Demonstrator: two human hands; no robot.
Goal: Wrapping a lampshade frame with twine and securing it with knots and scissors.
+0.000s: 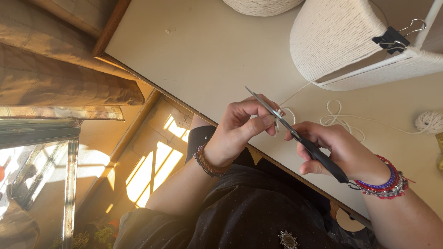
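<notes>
My right hand (pixel 339 150) grips black-handled scissors (pixel 295 133), whose thin steel blades point up and left. My left hand (pixel 240 127) pinches a piece of white cord (pixel 278 121) right at the blades. The cord runs back to a cord-wrapped white shape (pixel 334 39) on the table. Both wrists wear beaded bracelets. The cord end between my fingers is mostly hidden.
A pale table (pixel 194 50) with a wooden edge runs diagonally. On it lie loose loops of cord (pixel 339 117), a small cord ball (pixel 429 122), a cord cone (pixel 263 5) and a black binder clip (pixel 392 40). Curtains (pixel 60 69) and sunlit floor are at left.
</notes>
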